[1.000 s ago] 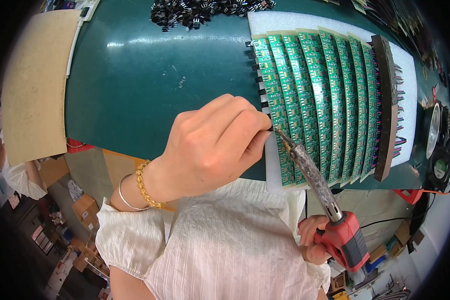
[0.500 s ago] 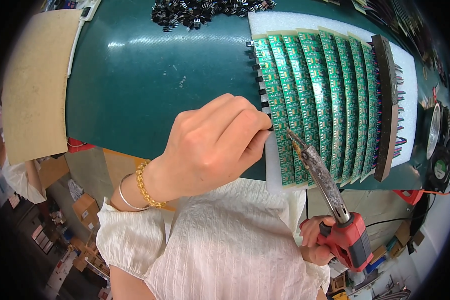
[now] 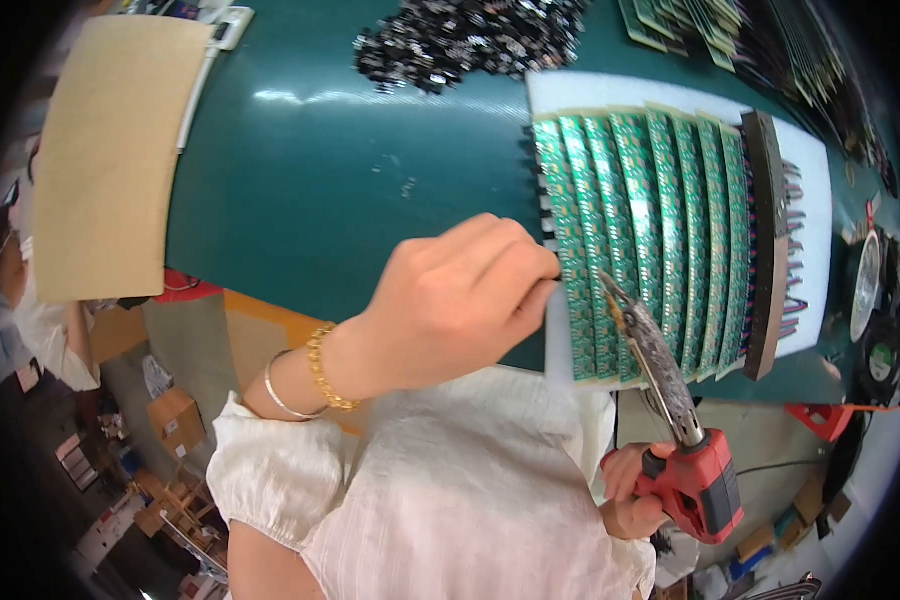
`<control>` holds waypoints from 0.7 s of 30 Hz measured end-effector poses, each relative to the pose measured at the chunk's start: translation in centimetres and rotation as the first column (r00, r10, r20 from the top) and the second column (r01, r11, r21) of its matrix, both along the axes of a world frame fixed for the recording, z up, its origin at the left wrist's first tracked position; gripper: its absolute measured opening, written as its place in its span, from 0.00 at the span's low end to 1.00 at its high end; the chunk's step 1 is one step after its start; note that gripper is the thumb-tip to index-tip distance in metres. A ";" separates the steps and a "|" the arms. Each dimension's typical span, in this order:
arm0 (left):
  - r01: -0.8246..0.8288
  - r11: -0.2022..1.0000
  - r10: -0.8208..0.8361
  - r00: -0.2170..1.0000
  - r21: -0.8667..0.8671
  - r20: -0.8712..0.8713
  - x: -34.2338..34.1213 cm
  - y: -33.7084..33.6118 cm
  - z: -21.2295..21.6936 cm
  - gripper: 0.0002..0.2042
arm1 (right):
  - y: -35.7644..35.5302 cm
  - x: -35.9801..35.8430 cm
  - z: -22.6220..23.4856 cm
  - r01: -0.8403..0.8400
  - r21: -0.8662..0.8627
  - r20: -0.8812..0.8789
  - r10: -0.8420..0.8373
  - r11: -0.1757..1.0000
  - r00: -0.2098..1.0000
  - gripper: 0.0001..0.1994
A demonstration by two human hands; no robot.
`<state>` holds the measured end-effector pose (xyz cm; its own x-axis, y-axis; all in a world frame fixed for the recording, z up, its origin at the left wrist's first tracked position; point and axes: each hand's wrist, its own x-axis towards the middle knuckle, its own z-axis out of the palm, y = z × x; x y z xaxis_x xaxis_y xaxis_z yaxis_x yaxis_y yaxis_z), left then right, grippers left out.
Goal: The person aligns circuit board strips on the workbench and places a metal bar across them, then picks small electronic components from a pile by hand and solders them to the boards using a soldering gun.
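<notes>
Several long green circuit board strips (image 3: 640, 190) lie side by side, overlapping, on a white foam sheet (image 3: 808, 220). My left hand (image 3: 460, 295) is closed in a pinch at the left edge of the leftmost strip, on a small black component mostly hidden by the fingers. Farther up that edge sit several more small black components (image 3: 543, 195). My right hand (image 3: 632, 490) grips a soldering gun (image 3: 705, 485) by its red and black handle. Its metal tip points up and left, over the strips just right of my left fingertips.
A dark bar (image 3: 765, 250) lies across the strips' right ends, with coloured wires beyond it. At the back is a pile of black components (image 3: 470, 40). More boards (image 3: 685, 25) lie back right. A tan board (image 3: 120, 160) stands left; another person's sleeve (image 3: 55, 335) shows beyond.
The whole view has shifted, so the boards sit a little lower and farther right. The soldering tip has moved slightly right from the leftmost strip. Both hands keep their grip.
</notes>
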<state>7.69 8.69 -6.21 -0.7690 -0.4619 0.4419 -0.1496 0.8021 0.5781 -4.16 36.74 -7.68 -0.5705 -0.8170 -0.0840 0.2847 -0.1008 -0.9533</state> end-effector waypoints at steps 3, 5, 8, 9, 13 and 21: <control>-0.008 1.000 0.008 1.000 -0.001 -0.001 -0.1 0.1 0.3 0.09 | -1.0 -1.0 0.0 -0.038 -0.077 0.022 0.040 0.996 0.999 0.35; -0.017 0.999 0.017 1.000 0.032 0.000 0.1 0.2 0.6 0.09 | -1.8 -1.7 0.2 -0.143 -0.154 -0.024 0.141 0.978 0.990 0.34; -0.057 0.998 0.058 0.997 -0.021 0.057 1.3 -0.9 1.5 0.08 | -2.4 -2.0 0.4 -0.234 -0.211 -0.106 0.216 0.949 0.971 0.33; -0.124 0.975 0.133 0.991 -0.184 0.034 1.9 -2.2 1.7 0.07 | -2.4 -2.0 0.5 -0.231 -0.215 -0.119 0.210 0.949 0.971 0.33; -0.350 0.862 0.414 0.904 -0.366 0.111 3.5 -8.0 1.6 0.07 | -2.1 -1.7 0.6 -0.160 -0.188 -0.142 0.134 0.969 0.981 0.33; -0.188 0.845 0.337 0.914 -0.501 0.225 4.0 -10.5 1.1 0.03 | -0.9 -1.8 -0.3 -0.180 -0.250 -0.113 0.156 0.951 0.981 0.33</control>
